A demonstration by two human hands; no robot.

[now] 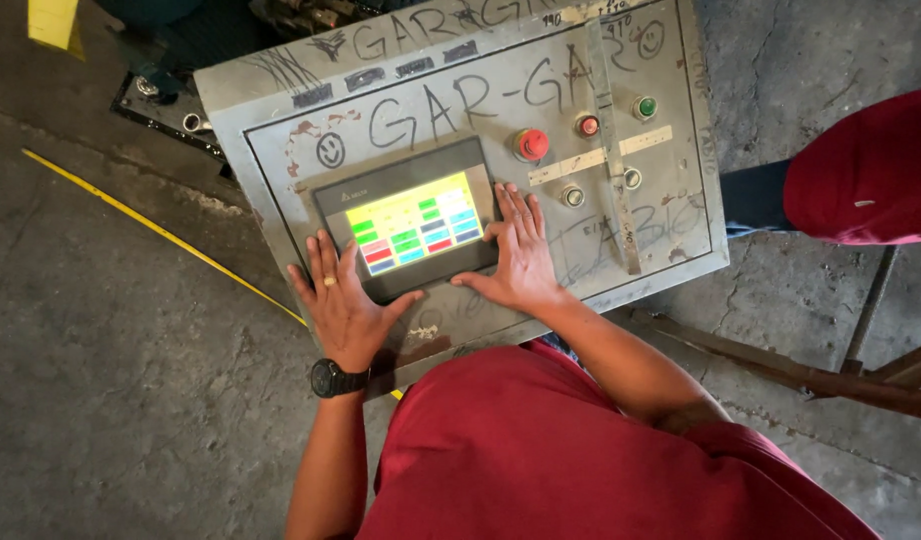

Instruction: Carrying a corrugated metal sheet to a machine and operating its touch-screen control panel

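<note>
Hands are lying flat and open on a grey metal control box (pixel 671 215): the left hand (pixel 343 300) beside the touch screen (pixel 413 222), the right hand (pixel 521 250) at its other edge, grasping nothing. The screen is probably rigid, smooth and fragile, needing only light fingertip taps.

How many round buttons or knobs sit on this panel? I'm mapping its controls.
5. A large red button by the touchscreen's top right corner, a small red one, a green one, and two small metal ones below. The right hand may hide more.
</note>
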